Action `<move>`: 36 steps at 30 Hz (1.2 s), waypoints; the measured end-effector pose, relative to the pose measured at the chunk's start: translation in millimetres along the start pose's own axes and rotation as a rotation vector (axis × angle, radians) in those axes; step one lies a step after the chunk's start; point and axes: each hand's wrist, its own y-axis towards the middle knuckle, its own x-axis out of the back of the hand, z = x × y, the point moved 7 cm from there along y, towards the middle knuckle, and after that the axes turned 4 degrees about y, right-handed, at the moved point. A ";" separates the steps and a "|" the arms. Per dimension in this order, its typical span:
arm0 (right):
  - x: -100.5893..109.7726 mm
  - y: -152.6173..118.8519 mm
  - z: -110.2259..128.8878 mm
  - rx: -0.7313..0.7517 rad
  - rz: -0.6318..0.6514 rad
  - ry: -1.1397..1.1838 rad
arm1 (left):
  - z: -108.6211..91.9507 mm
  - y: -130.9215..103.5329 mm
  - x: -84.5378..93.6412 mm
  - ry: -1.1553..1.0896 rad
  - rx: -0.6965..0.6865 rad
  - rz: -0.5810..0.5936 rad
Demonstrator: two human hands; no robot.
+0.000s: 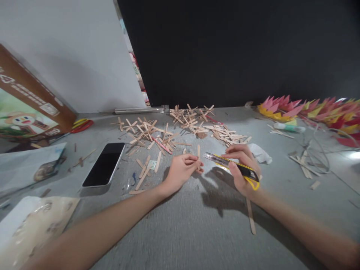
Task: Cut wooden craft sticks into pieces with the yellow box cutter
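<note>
Between the fingertips of my left hand (184, 168) a small wooden craft stick (198, 152) stands upright, its lower part hidden by the fingers. My right hand (243, 168) is closed round a yellow and black utility knife (236, 168). The knife's blade points left, close to the stick but apart from it. Another craft stick (251, 217) lies on the table below my right wrist. Beyond both hands spreads a loose heap of craft sticks (146, 131), many crossed over one another. A second heap of sticks (227, 134) lies just behind the knife.
A phone (104, 165) lies to the left, near a brown printed box (33, 101). Pink and yellow folded paper pieces (281, 107), a glue tube (289, 127) and a white cable (327, 150) are on the right. Crumpled tissue (261, 153) sits behind my right hand. A black panel (242, 52) rises at the back.
</note>
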 end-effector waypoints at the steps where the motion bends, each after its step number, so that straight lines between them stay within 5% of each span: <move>1: 1.6 0.6 5.9 0.112 0.018 -0.068 | -1.5 -1.0 -1.5 0.012 -0.004 0.021; 4: -6.0 -0.2 11.6 0.269 0.157 -0.147 | -4.8 -5.2 -6.2 0.035 -0.020 0.071; 10: -35.9 -5.4 8.5 0.304 0.455 -0.281 | -4.6 -12.3 -16.9 0.075 -0.044 0.189; 30: -50.3 -13.2 22.6 0.448 0.547 -0.511 | -5.5 -17.3 -24.4 0.220 -0.110 0.234; 36: -52.5 -15.0 17.7 0.356 0.555 -0.479 | -8.3 -18.2 -25.8 0.225 -0.126 0.244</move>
